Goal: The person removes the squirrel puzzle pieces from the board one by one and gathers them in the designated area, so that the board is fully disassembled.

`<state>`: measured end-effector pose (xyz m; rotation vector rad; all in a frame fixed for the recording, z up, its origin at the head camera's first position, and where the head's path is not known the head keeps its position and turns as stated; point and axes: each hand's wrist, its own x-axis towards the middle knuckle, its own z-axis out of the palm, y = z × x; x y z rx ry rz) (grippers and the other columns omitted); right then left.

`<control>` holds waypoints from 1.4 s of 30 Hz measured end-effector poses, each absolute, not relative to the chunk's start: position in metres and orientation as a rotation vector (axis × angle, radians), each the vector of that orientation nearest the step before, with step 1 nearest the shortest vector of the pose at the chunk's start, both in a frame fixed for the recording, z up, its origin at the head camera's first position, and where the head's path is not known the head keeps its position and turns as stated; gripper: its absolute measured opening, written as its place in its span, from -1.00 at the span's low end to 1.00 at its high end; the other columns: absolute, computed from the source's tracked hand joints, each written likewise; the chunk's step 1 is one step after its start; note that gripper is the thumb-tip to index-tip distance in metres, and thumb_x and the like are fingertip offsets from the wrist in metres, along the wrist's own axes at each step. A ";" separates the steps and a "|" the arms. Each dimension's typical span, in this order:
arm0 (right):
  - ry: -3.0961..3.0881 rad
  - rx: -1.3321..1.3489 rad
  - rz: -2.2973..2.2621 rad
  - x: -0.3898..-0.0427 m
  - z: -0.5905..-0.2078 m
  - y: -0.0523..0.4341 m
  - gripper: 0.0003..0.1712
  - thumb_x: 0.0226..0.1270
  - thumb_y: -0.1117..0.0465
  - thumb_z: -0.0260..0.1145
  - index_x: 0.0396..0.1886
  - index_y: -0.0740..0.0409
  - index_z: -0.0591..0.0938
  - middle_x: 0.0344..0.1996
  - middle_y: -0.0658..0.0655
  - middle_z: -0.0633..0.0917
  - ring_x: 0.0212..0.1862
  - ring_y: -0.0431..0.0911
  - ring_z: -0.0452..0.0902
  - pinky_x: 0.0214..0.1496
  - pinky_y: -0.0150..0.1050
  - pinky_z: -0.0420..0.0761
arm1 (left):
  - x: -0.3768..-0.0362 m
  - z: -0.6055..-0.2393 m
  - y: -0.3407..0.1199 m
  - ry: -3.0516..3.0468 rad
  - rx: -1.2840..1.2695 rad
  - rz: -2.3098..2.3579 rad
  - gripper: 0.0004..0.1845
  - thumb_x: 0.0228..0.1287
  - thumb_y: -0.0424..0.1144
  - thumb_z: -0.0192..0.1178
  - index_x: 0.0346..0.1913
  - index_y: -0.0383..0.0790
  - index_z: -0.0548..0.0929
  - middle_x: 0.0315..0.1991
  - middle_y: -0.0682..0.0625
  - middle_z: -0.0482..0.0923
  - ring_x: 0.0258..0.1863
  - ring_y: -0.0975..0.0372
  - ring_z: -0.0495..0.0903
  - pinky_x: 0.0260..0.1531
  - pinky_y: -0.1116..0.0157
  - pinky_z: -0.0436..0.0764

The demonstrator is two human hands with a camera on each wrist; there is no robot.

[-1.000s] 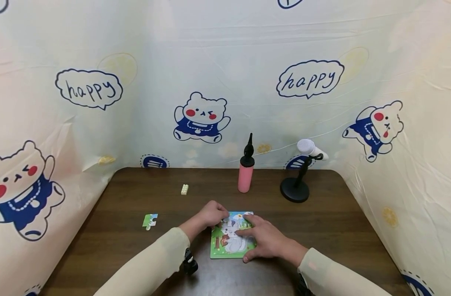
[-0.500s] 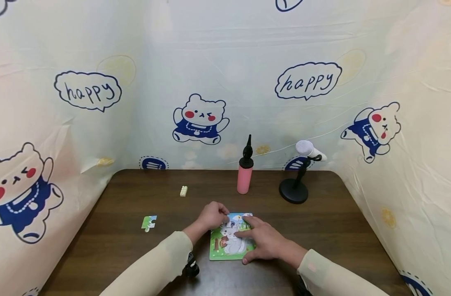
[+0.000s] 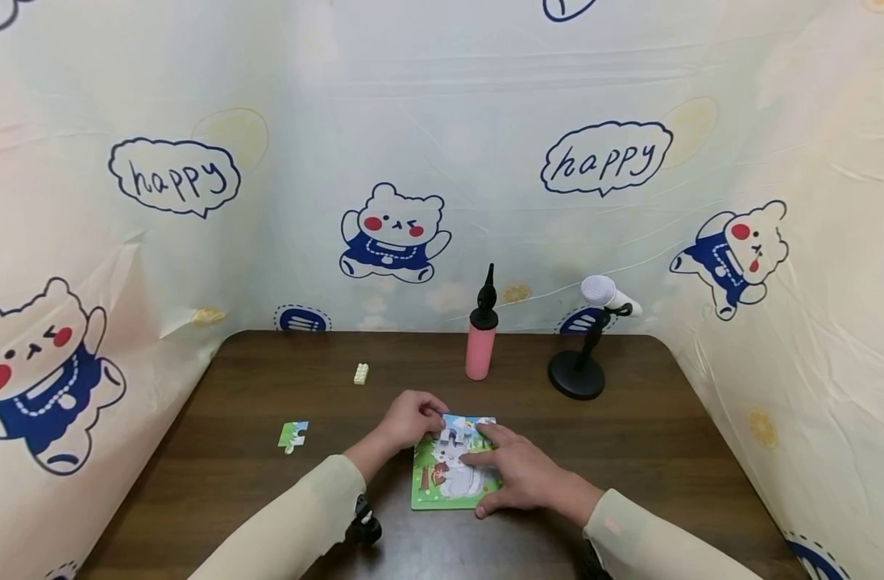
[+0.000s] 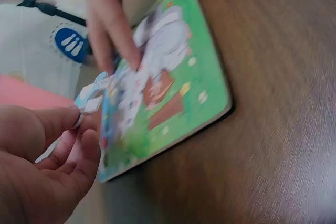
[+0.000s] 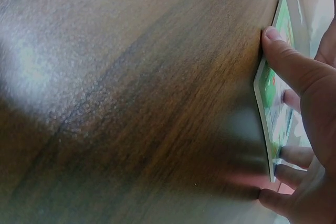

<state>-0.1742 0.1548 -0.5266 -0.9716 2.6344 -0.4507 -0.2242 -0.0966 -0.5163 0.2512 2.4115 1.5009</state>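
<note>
A green picture puzzle board (image 3: 442, 493) with a white animal lies on the dark wooden table (image 3: 630, 451). At the board's far left corner my left hand (image 3: 434, 419) pinches a small puzzle piece (image 4: 92, 100) between thumb and fingers. In the left wrist view that piece sits just over the board (image 4: 173, 103) edge. My right hand (image 3: 485, 463) rests flat on the board's right half with fingers spread. Its thumb (image 5: 283, 59) presses against the near edge of the board (image 5: 265, 98).
A loose puzzle piece (image 3: 293, 434) lies to the left and a cream toy brick (image 3: 361, 372) farther back. A pink pump with a black top (image 3: 480, 342) and a white device on a black stand (image 3: 583, 362) stand behind the board. Printed curtains enclose three sides.
My left hand has shifted slightly at the board's far left corner, still pinching the piece. The right hand and the board have stayed in place.
</note>
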 end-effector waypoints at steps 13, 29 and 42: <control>2.632 -0.934 -0.464 -0.175 -0.526 0.156 -0.10 0.02 -0.48 0.47 0.41 -0.45 0.51 0.60 0.19 0.20 0.60 0.18 0.06 0.46 0.30 0.28 | -0.231 -0.488 -0.174 2.465 0.147 1.459 -0.81 0.34 -0.43 0.30 -0.03 -0.38 0.74 -0.33 -0.12 0.72 -0.37 0.15 0.67 -0.30 0.05 0.71; 2.637 -0.933 -0.462 -0.173 -0.525 0.155 -0.10 0.00 -0.47 0.49 0.40 -0.45 0.52 0.59 0.18 0.21 0.60 0.18 0.07 0.45 0.31 0.28 | -0.229 -0.501 -0.251 2.592 -0.019 1.260 -0.84 0.29 -0.44 0.33 -0.10 -0.41 0.76 -0.39 -0.09 0.70 -0.40 0.17 0.61 -0.38 0.19 0.65; 2.642 -0.941 -0.459 -0.175 -0.528 0.155 -0.09 0.01 -0.50 0.46 0.41 -0.46 0.51 0.60 0.17 0.20 0.60 0.14 0.06 0.47 0.28 0.28 | -0.227 -0.511 -0.259 2.790 -0.021 0.964 -0.87 0.19 -0.39 0.40 -0.20 -0.29 0.82 -0.31 -0.06 0.75 -0.34 0.15 0.58 -0.34 0.19 0.57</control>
